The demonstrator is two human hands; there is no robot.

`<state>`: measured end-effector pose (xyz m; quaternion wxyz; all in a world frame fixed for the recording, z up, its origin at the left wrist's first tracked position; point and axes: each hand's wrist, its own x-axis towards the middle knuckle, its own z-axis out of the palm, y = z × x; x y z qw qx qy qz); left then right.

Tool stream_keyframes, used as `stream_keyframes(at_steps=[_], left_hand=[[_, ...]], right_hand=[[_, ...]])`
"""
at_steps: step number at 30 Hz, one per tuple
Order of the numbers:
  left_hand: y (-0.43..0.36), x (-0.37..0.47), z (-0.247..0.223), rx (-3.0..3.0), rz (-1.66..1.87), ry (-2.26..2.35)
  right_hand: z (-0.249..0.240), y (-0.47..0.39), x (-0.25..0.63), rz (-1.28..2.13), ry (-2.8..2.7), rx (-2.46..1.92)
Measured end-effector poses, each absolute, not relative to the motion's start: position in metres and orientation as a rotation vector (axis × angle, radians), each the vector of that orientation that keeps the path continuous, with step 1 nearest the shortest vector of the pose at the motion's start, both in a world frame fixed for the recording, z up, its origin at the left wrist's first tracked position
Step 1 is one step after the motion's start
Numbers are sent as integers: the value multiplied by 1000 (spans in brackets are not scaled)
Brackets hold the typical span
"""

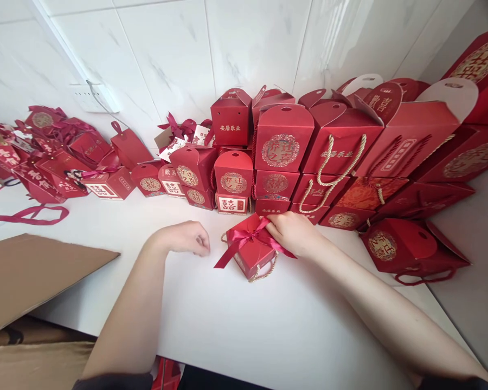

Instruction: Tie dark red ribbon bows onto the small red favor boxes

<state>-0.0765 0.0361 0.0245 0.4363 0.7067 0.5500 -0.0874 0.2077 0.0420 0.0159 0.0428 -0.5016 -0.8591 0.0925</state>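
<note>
Sporting a magenta bow [251, 236], seemingly satin, the box [254, 259] is red

A packing corner, probably, with stacked red gift boxes [284, 141] along a white table [236, 325]

Back wall [171, 49]: large glossy white tiles, marble pattern, faint grey veining, thin dark joints. Reflection [327, 32]: pale, bright streaks on the upper tiles, right of centre. Strip [59, 40]: white, straight, slanting down the tiles at upper left towards the outlet. Outlet plate [95, 98]: white, wide, wall-mounted, with small sockets. Cable [101, 103]: thin, grey, looping across the plate and down the wall. Side wall [480, 303]: plain, smooth, grey, at far right. Desk [236, 325]: white, smooth top, set along the tiles; dark space below its front edge. Light: soft and fairly even, shadows faint.
</note>
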Motion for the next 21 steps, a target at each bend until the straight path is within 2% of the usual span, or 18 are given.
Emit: stream_keyframes(at_steps=[2, 4, 6, 9, 15, 21], left_hand=[[34, -76, 35, 1867, 110, 1588], [30, -61, 40, 1984, 582, 1746], [25, -37, 40, 2014, 964, 1646], [17, -4, 30, 2103, 974, 1378], [16, 10, 8, 2155, 954, 1330], [21, 6, 7, 1983, 844, 1286]], right_hand=[[16, 41, 207, 269, -2627, -1532], [16, 41, 206, 262, -2630, -1529], [15, 41, 206, 256, -2632, -1529], [15, 41, 207, 254, -2638, -1532], [18, 40, 206, 266, -2639, -1544], [17, 41, 205, 272, -2649, -1527]])
